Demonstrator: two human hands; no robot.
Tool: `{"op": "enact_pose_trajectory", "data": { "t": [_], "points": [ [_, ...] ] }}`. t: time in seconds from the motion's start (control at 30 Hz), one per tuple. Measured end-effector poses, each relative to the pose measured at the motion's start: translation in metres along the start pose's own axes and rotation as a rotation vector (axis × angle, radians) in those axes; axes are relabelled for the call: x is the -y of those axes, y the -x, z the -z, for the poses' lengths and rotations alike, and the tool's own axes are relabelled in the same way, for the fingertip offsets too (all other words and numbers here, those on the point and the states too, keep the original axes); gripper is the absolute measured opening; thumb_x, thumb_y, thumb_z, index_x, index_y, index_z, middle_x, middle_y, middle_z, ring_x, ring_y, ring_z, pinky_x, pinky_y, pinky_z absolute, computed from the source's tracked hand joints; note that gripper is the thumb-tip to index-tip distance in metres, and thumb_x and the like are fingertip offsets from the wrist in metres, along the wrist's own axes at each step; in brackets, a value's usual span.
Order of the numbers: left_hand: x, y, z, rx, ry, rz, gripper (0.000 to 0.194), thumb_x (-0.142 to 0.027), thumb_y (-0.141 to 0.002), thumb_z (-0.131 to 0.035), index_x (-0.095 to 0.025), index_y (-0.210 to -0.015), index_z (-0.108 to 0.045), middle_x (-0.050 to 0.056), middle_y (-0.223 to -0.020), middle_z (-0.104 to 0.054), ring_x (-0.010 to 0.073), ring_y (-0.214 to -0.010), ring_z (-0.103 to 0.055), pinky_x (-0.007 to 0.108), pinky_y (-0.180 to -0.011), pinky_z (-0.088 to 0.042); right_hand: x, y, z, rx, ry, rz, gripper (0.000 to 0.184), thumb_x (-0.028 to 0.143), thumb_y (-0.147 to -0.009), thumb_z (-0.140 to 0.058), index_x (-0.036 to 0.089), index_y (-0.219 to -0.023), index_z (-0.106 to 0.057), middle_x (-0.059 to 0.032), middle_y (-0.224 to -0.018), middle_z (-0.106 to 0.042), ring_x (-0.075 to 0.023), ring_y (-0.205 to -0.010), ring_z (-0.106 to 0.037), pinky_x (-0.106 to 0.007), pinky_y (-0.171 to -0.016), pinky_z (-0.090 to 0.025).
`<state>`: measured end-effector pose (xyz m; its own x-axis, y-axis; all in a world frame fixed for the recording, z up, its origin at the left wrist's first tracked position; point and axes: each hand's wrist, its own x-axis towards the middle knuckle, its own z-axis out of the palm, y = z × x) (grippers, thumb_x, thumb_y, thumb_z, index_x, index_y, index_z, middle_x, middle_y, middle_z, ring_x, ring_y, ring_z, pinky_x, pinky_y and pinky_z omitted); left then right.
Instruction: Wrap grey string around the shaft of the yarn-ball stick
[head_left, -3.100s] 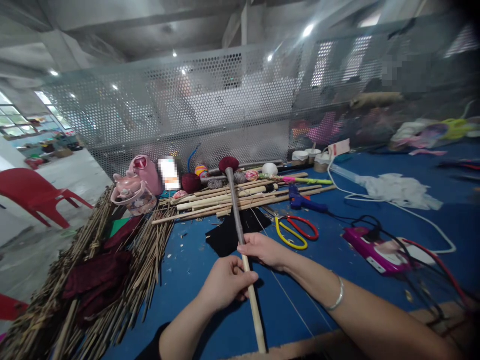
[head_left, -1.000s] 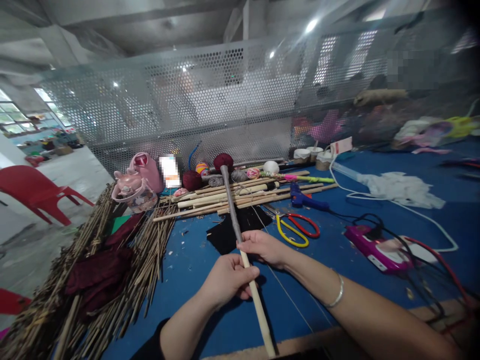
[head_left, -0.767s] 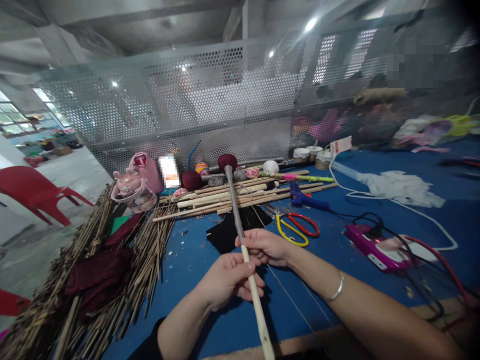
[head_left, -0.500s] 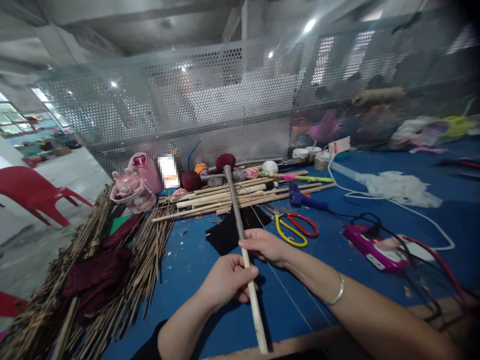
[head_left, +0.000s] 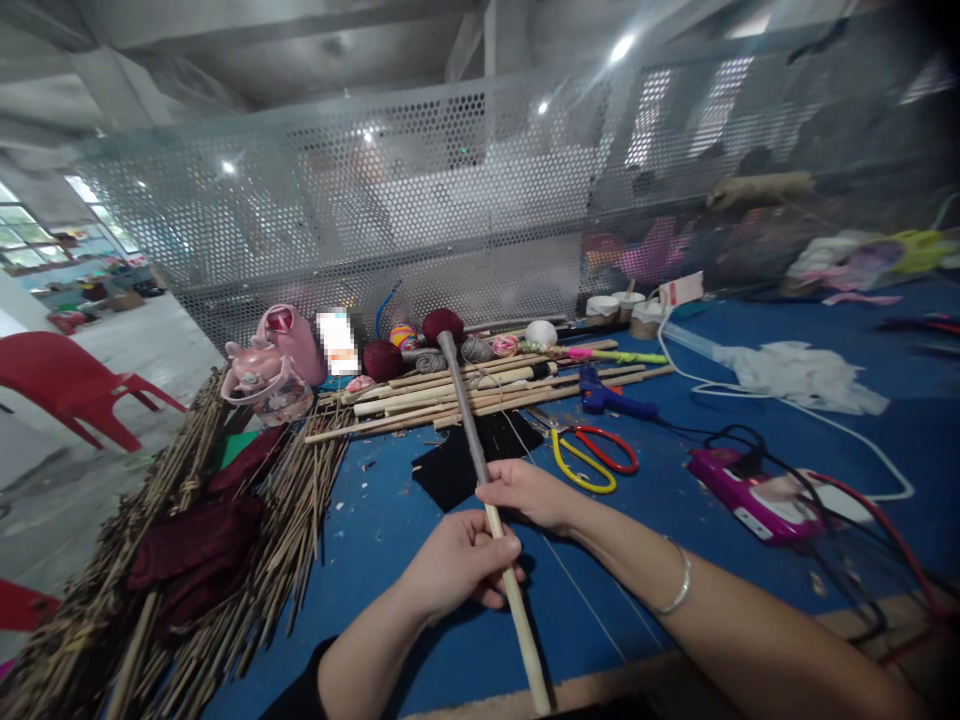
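Note:
A long wooden stick [head_left: 525,640] slants away from me, its far half wrapped in grey yarn [head_left: 466,415]. At its far tip is a dark red rounded head [head_left: 442,324]. My left hand [head_left: 461,562] is closed around the bare wood. Just beyond it, my right hand [head_left: 525,492] pinches the stick where the grey wrap ends. Thin strands run from near the right hand toward the table's front edge. Beneath the stick lies a black cloth [head_left: 450,465], and scissors [head_left: 589,455] with yellow and red handles rest to the right.
Bare sticks [head_left: 412,400] and yarn balls [head_left: 383,360] lie at the back. A blue glue gun [head_left: 611,395] and a purple power strip [head_left: 750,495] with cords are on the right. Bundled twigs [head_left: 277,560] and maroon cloth [head_left: 199,545] cover the left. A perforated metal screen [head_left: 360,210] stands behind.
The stick's far end has swung slightly left and its near end slightly right. Both hands keep their hold in nearly the same place.

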<state>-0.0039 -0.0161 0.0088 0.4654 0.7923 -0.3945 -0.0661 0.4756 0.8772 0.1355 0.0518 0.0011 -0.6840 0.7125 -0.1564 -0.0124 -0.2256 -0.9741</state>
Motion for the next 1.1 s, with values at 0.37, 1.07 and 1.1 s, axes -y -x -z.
{"op": "enact_pose_trajectory", "data": {
  "t": [0.37, 1.07, 1.1],
  "points": [
    [-0.007, 0.005, 0.002, 0.125, 0.219, -0.012, 0.035, -0.035, -0.070, -0.060, -0.013, -0.096, -0.052, 0.009, -0.073, -0.066, 0.0160, -0.059, -0.064, 0.018, -0.045, -0.044, 0.005, 0.003, 0.005, 0.172, -0.210, -0.025, 0.025, 0.036, -0.075, -0.055, 0.015, -0.085, -0.047, 0.0095, -0.043, -0.036, -0.0016, -0.032, -0.022, -0.015, -0.032, -0.009],
    [-0.001, 0.000, 0.001, -0.024, 0.036, -0.008, 0.038, -0.043, -0.067, -0.060, -0.014, -0.090, -0.052, 0.005, -0.066, -0.063, 0.0141, -0.051, -0.061, 0.018, -0.041, -0.042, -0.001, -0.001, 0.002, 0.004, -0.067, -0.047, 0.028, 0.037, -0.070, -0.060, 0.013, -0.068, -0.046, 0.0065, -0.043, -0.044, -0.0018, -0.034, -0.027, -0.016, -0.033, -0.012],
    [0.001, -0.001, 0.001, -0.056, -0.019, -0.013, 0.037, -0.043, -0.065, -0.062, -0.013, -0.086, -0.052, 0.004, -0.062, -0.062, 0.0135, -0.048, -0.059, 0.018, -0.041, -0.041, -0.001, -0.001, 0.001, -0.027, -0.046, -0.043, 0.028, 0.036, -0.069, -0.062, 0.013, -0.066, -0.046, 0.0069, -0.043, -0.042, -0.0017, -0.034, -0.027, -0.016, -0.033, -0.013]
  ]
}}
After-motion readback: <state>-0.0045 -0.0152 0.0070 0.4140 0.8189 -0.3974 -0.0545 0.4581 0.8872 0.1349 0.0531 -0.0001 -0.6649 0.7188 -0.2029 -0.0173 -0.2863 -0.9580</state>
